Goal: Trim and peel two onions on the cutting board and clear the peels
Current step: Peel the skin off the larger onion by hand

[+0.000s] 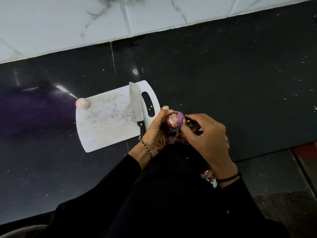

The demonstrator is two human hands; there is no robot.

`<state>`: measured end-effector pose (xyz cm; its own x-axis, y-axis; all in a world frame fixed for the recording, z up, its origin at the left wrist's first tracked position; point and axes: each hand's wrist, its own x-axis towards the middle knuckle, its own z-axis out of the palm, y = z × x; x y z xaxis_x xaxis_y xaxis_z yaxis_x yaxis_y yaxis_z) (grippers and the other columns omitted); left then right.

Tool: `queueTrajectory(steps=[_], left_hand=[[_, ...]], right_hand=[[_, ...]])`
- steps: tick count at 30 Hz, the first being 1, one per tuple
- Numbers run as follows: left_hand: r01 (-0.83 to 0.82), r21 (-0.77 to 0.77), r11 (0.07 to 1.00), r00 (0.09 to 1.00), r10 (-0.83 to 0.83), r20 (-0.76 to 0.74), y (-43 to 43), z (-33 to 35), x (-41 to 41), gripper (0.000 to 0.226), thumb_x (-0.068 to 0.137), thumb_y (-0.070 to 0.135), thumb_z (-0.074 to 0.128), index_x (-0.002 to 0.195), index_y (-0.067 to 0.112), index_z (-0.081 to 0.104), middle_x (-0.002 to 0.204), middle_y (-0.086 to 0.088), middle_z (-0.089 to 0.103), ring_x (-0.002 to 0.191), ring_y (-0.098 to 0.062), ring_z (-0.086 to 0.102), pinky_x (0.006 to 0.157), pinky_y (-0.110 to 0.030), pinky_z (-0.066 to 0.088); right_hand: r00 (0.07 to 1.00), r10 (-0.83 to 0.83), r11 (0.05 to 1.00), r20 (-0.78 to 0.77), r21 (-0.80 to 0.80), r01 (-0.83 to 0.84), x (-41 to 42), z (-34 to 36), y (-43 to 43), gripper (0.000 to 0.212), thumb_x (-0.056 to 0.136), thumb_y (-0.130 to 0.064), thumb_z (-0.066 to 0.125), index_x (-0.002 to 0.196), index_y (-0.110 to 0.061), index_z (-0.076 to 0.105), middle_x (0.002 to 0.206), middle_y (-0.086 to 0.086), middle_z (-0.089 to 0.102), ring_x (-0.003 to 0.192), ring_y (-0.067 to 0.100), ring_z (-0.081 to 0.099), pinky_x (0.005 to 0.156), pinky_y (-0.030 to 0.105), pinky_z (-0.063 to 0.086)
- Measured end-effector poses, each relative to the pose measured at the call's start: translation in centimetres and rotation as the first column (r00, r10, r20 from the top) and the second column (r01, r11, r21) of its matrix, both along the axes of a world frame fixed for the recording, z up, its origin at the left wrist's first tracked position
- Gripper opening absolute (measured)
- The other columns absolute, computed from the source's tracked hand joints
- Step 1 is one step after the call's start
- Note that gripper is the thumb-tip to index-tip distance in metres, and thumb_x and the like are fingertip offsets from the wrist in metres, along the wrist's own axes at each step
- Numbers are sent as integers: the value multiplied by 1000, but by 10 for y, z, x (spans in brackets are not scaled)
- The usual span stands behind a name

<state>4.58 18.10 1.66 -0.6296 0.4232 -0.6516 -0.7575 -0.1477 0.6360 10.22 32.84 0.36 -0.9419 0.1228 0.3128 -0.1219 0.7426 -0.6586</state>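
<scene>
A white cutting board point(106, 121) lies on the black counter. A peeled pale-pink onion point(82, 103) sits at the board's far left corner. A knife point(135, 107) with a black handle rests on the board beside its handle slot. To the right of the board, above the counter, my left hand point(155, 133) grips a purple onion point(175, 121) with loose skin hanging from it. My right hand point(204, 134) pinches the onion's skin at its right side. Peel pieces point(171, 139) hang between the two hands.
The black counter point(240, 74) has small scattered flecks and ends at a white marble-tiled wall point(68, 23). A clump of peels point(208, 176) lies near my right wrist at the counter's front edge. Floor tiles point(277, 177) show at the lower right.
</scene>
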Motion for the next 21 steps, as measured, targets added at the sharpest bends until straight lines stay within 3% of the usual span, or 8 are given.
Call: queueTrajectory(steps=[4, 7, 10, 14, 16, 18, 21], left_hand=[[-8, 7, 1000, 1000, 8, -3, 1, 1, 0, 37, 100, 40, 40, 78, 18, 60, 71, -2, 55, 54, -12, 48, 48, -18, 36], [19, 2, 1000, 1000, -19, -16, 0, 1, 1, 44, 99, 44, 39, 72, 21, 66, 73, -3, 54, 60, -14, 46, 57, -26, 32], [-3, 66, 998, 1000, 1, 22, -1, 4, 2, 40, 100, 37, 35, 77, 11, 57, 71, -5, 57, 58, -16, 54, 56, -21, 45], [-44, 66, 997, 999, 42, 24, 0, 2, 0, 30, 98, 37, 38, 87, 13, 53, 83, -7, 57, 64, -16, 59, 58, -23, 50], [-71, 56, 996, 997, 69, 36, -1, -1, -1, 29, 98, 36, 41, 92, 15, 59, 86, -6, 60, 67, -15, 62, 61, -26, 54], [-65, 49, 997, 997, 63, 41, -1, -3, -1, 36, 98, 37, 42, 81, 22, 70, 83, -2, 65, 70, -14, 64, 68, -29, 55], [-61, 6, 998, 998, 61, 35, 0, -3, -1, 34, 99, 37, 42, 82, 17, 63, 72, -2, 61, 54, -11, 60, 49, -18, 47]], right_hand=[[998, -3, 996, -60, 85, 8, -1, -1, -4, 18, 84, -15, 77, 98, -3, 72, 90, 6, 72, 81, 15, 68, 72, 31, 60], [998, -4, 993, -60, 114, 11, -3, -3, -6, 17, 83, -11, 79, 95, -3, 72, 88, 7, 72, 79, 16, 68, 70, 31, 60], [999, -31, 999, -22, 9, 31, -5, -3, -4, 12, 84, -10, 77, 94, -5, 74, 86, 3, 73, 76, 12, 68, 69, 27, 59], [999, -43, 986, 7, -163, 43, -6, 4, 1, 11, 88, -12, 73, 98, -7, 77, 90, 1, 75, 81, 5, 69, 75, 11, 53], [1000, 3, 988, 19, -156, 0, -6, 5, 3, 13, 91, -14, 73, 100, -7, 77, 94, 0, 75, 85, 4, 69, 78, 10, 51], [999, 33, 990, 11, -137, -32, -6, 6, 5, 15, 90, -16, 75, 102, -7, 78, 97, 1, 75, 88, 4, 69, 80, 12, 52], [999, 45, 993, 12, -106, -44, -8, 6, 6, 17, 86, -16, 78, 100, -6, 78, 95, 3, 76, 84, 8, 70, 78, 15, 55]])
